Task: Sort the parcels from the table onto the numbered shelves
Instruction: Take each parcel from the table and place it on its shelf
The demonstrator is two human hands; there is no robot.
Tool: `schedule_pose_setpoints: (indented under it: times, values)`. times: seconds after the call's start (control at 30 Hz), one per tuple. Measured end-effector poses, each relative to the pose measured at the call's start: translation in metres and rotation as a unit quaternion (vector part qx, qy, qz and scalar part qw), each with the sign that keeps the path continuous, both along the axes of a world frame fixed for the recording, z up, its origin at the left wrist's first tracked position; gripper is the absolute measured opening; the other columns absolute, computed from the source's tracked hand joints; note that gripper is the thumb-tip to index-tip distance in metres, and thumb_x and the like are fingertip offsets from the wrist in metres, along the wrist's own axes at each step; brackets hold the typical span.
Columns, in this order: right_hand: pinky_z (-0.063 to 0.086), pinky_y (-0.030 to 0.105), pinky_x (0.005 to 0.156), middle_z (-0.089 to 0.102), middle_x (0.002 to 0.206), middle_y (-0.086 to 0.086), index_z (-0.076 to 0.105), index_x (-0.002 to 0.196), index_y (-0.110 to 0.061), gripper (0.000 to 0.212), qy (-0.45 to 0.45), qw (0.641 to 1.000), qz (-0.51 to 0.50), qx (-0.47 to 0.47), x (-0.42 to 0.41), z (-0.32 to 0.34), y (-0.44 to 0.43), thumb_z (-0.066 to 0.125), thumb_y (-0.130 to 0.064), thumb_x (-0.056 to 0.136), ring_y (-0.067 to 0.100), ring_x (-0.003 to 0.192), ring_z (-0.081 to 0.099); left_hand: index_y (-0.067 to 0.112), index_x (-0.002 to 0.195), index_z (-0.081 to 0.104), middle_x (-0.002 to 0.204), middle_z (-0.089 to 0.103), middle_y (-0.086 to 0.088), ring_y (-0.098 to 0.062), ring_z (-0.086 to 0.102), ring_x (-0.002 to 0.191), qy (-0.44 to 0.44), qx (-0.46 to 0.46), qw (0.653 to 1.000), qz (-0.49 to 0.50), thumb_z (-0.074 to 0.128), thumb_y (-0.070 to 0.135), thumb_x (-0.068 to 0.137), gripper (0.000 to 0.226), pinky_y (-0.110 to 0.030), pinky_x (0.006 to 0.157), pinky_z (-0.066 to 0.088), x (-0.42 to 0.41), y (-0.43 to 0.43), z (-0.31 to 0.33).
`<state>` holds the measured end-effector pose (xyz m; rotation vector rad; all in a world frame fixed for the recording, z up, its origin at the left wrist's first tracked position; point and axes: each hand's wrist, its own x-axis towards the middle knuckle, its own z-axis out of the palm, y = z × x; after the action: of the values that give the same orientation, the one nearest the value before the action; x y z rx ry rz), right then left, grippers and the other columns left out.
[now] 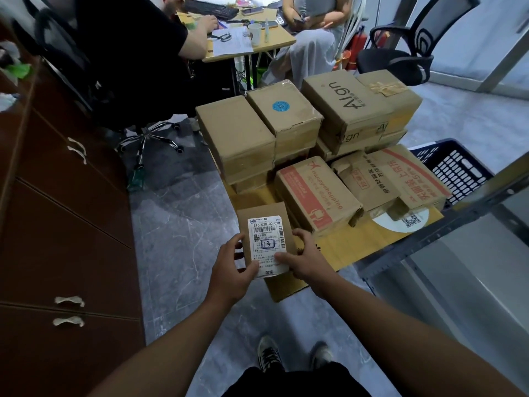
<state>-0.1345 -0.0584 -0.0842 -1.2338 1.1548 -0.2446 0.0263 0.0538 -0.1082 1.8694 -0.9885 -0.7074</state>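
The left grip (234,270) and right grip (306,259) are clasping the small brown cardboard parcel (267,239) by its sides at the cardboard-covered bench's (357,245) near corner, white label upward, likely for reading its shelf number.

This looks like an office. A light wooden desk (283,41) holds a black keyboard (210,8), white paper sheets (232,43) and a white paper cup (254,34), and people sit at it. A black mesh office chair (400,61) stands near. Many brown cardboard boxes (237,130) are piled beside dark brown wooden drawers (65,224).
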Motion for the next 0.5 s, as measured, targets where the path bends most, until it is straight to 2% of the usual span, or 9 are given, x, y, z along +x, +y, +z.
schedule_pose_setpoints:
  times: [0.07,0.17,0.2,0.33,0.43,0.5]
  values:
    - [0.058,0.024,0.065,0.066,0.118,0.002,0.032,0.139,-0.035,0.069,-0.033,0.999,-0.006,-0.016,0.001,0.010,-0.001,0.076,-0.021,0.088,0.016,0.093,0.071,0.024,0.137,0.043,0.133,0.049,0.003,-0.014,0.055,0.114,-0.018,-0.033,0.999,-0.002,0.074,0.019,0.084,0.061,-0.018,0.072,0.058,0.001,0.000,0.012]
    - [0.063,0.044,0.079,0.064,0.121,0.003,0.034,0.135,-0.038,0.071,-0.091,0.995,-0.029,-0.039,-0.004,0.026,-0.002,0.079,-0.016,0.084,0.023,0.102,0.071,0.032,0.133,0.043,0.130,0.047,0.008,-0.007,0.055,0.114,-0.044,-0.080,0.996,-0.023,0.074,0.018,0.084,0.061,-0.015,0.072,0.056,-0.002,-0.006,0.034]
    - [0.062,0.046,0.080,0.066,0.120,0.005,0.035,0.133,-0.037,0.070,-0.107,0.992,-0.038,-0.048,-0.009,0.032,-0.003,0.079,-0.013,0.084,0.024,0.101,0.072,0.035,0.134,0.042,0.129,0.046,0.010,-0.005,0.054,0.115,-0.046,-0.090,0.994,-0.029,0.073,0.018,0.084,0.061,-0.015,0.072,0.056,-0.005,-0.009,0.042]
    - [0.062,0.035,0.070,0.069,0.110,0.002,0.034,0.132,-0.033,0.067,-0.139,0.982,-0.081,-0.096,-0.044,0.058,-0.003,0.075,-0.006,0.087,0.019,0.091,0.075,0.037,0.137,0.040,0.134,0.046,0.011,-0.006,0.051,0.121,-0.078,-0.105,0.990,-0.062,0.073,0.021,0.083,0.065,-0.019,0.082,0.055,-0.030,-0.024,0.064]
    - [0.063,0.042,0.073,0.064,0.114,0.003,0.034,0.136,-0.033,0.069,-0.140,0.974,-0.137,-0.117,-0.088,0.073,0.006,0.076,-0.009,0.087,0.023,0.091,0.073,0.043,0.137,0.038,0.137,0.046,0.011,-0.007,0.051,0.121,-0.086,-0.123,0.982,-0.112,0.074,0.021,0.083,0.068,-0.024,0.082,0.057,-0.066,-0.033,0.078]
    - [0.062,0.045,0.077,0.068,0.116,0.004,0.038,0.135,-0.034,0.068,-0.138,0.962,-0.188,-0.142,-0.125,0.077,0.016,0.080,-0.015,0.085,0.021,0.094,0.073,0.042,0.136,0.038,0.138,0.047,0.011,-0.007,0.052,0.122,-0.079,-0.142,0.973,-0.163,0.073,0.025,0.082,0.067,-0.031,0.085,0.058,-0.097,-0.037,0.088]
